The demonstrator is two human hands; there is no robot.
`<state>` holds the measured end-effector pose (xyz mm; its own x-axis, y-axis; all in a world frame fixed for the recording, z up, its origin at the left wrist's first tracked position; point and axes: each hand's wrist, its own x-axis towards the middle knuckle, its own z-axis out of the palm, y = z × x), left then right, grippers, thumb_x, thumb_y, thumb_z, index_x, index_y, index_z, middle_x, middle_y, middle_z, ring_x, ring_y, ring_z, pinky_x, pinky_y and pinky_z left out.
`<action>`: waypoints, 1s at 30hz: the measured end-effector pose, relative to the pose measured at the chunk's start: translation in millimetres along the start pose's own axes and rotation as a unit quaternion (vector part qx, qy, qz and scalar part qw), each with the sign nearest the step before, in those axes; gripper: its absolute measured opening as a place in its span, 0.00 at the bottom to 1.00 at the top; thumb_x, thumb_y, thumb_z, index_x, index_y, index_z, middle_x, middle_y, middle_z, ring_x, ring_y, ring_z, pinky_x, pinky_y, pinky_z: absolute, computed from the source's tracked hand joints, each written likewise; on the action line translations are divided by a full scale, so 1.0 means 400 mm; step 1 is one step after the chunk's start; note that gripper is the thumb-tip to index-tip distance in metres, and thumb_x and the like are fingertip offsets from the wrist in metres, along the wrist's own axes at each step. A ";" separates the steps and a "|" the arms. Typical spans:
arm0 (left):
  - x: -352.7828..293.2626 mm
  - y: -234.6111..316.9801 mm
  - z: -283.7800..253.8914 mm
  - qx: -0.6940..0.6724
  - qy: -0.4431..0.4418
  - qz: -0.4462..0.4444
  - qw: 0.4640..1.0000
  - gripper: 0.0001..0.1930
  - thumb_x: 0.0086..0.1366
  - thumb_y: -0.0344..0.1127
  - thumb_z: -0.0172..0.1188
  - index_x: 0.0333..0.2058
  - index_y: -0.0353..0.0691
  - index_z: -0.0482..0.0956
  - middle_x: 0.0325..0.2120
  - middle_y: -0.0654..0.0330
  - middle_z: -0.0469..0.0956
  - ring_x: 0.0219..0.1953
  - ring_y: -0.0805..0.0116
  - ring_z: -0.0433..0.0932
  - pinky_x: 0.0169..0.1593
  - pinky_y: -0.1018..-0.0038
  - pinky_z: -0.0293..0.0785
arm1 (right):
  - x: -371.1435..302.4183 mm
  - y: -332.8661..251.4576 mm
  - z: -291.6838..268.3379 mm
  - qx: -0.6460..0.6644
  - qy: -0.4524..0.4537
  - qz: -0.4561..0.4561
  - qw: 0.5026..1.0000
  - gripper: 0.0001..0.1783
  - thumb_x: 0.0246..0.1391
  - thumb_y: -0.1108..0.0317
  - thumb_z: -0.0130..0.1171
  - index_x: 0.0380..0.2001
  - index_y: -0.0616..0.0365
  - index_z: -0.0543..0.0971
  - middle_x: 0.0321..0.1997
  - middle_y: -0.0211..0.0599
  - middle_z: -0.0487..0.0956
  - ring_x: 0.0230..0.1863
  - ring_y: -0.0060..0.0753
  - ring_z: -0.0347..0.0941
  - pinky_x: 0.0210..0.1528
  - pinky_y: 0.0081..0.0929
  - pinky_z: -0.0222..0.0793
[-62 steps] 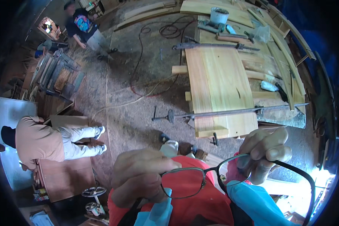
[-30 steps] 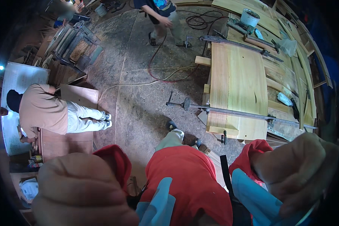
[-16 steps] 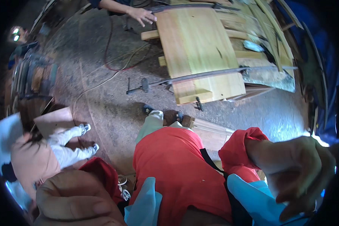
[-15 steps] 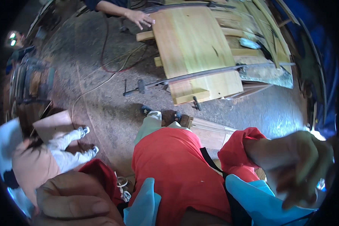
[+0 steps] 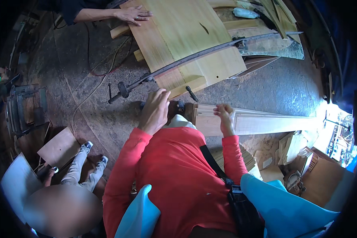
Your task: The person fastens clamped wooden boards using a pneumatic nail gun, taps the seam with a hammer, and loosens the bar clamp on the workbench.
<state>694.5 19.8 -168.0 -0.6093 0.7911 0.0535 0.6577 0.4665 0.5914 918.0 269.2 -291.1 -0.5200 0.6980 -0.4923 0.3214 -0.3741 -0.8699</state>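
A wide wooden panel (image 5: 186,35) lies ahead of me, with a long metal bar clamp (image 5: 186,61) across its near part. On its near edge sits a wooden block (image 5: 188,86), and a small screw clamp (image 5: 191,94) sticks out beside it. My left hand (image 5: 156,113) reaches toward the panel's near left corner, fingers stretched out and nothing in them. Whether it touches the wood I cannot tell. Farther right, my right hand (image 5: 226,118) hovers above a stack of long boards (image 5: 265,123). Its fingers are loosely bent and apart, with nothing visible in them.
Another person's hand (image 5: 135,15) rests flat on the panel's far left. At lower left a person sits beside a small board (image 5: 59,147). A cable (image 5: 93,97) crosses the floor. Wood offcuts (image 5: 291,148) lie to the right, and a plastic bag (image 5: 246,13) lies beyond the panel.
Both my hands have moved from close to the camera out toward the panel and the boards. The view has shifted. The other person's hand has come down flat on the panel.
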 end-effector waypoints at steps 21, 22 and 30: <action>0.136 -0.078 0.147 0.214 -0.160 0.000 0.964 0.40 0.62 0.25 0.64 0.74 0.54 0.67 0.57 0.51 0.70 0.57 0.48 0.73 0.55 0.51 0.74 | -0.016 0.025 0.091 0.002 -0.070 0.071 0.995 0.12 0.72 0.66 0.59 0.41 0.67 0.82 0.39 0.40 0.84 0.37 0.29 0.84 0.40 0.27 0.82; 0.134 -0.072 0.146 0.215 -0.160 0.001 0.963 0.40 0.62 0.25 0.64 0.74 0.54 0.67 0.57 0.51 0.70 0.57 0.48 0.73 0.55 0.51 0.74 | -0.017 0.023 0.091 0.003 -0.070 0.071 0.995 0.12 0.72 0.66 0.59 0.41 0.67 0.82 0.39 0.40 0.84 0.37 0.29 0.84 0.40 0.27 0.82; 0.140 -0.047 0.135 0.198 -0.185 -0.020 0.962 0.41 0.61 0.23 0.65 0.73 0.54 0.67 0.58 0.50 0.70 0.59 0.46 0.73 0.58 0.52 0.74 | -0.017 0.011 0.092 0.014 -0.056 0.057 0.997 0.10 0.70 0.68 0.60 0.40 0.66 0.83 0.33 0.39 0.85 0.33 0.26 0.82 0.38 0.26 0.80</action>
<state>672.0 76.6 -219.8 -0.4869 0.8217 -0.2963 0.7984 0.5562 0.2305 894.0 240.4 -292.7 -0.5669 0.5777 -0.5872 0.3621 -0.4655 -0.8076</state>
